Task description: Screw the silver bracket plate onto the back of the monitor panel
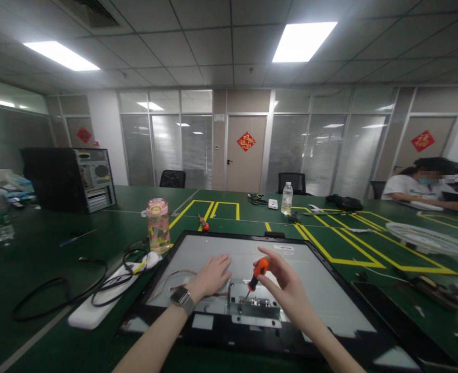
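A flat display panel [314,290] with a black frame and a grey back lies on the table before me. My right hand [281,277] grips a screwdriver [260,268] with an orange and black handle. The screwdriver is tilted, its shaft pointing down to a metal bracket [237,308] at the panel's near middle; whether the tip sits in a screw is too small to tell. Flat on the panel, left of the bracket, rests my left hand [210,275], fingers stretched out, a watch [181,297] on the wrist. Thin wires run beneath that hand.
Left of the panel lie a white power strip [97,305] and black cable; a pink-lidded bottle [158,225] stands beside them. Farther back are a computer case [68,178], another screwdriver [204,225] and a water bottle [287,198]. A person [411,184] sits at far right.
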The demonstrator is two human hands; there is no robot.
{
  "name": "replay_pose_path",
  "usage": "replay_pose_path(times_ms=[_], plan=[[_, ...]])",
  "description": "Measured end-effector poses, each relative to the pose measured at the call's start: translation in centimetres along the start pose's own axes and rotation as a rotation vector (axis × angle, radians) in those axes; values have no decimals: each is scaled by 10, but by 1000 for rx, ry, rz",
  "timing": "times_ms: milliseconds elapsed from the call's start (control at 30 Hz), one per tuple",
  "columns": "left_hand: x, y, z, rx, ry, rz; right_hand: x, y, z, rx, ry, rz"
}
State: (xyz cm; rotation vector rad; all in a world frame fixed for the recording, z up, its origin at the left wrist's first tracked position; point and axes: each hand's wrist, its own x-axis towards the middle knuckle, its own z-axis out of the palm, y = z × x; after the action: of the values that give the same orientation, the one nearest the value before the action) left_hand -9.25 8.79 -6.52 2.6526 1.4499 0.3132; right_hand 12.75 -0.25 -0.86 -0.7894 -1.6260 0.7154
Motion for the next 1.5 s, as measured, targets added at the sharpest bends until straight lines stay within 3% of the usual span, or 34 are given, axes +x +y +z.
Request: replay_pose_path(times_ms=[167,333,567,733,933,1500], plan=[[-1,0,-1,-17,1,1,0,-1,0,60,-63,-5],[0,-1,1,-24,25,4,1,-2,1,13,-11,-53],[0,-2,2,-18,9,3,-2,-1,-1,72,-70,13],[-1,1,-1,-14,1,-6,0,2,0,-5,-19,-58],[0,0,0,-9,6,2,-2,2,1,48,-39,-1],[0,2,-3,-10,-10,-12,-1,7,2,-59,-12,-64]])
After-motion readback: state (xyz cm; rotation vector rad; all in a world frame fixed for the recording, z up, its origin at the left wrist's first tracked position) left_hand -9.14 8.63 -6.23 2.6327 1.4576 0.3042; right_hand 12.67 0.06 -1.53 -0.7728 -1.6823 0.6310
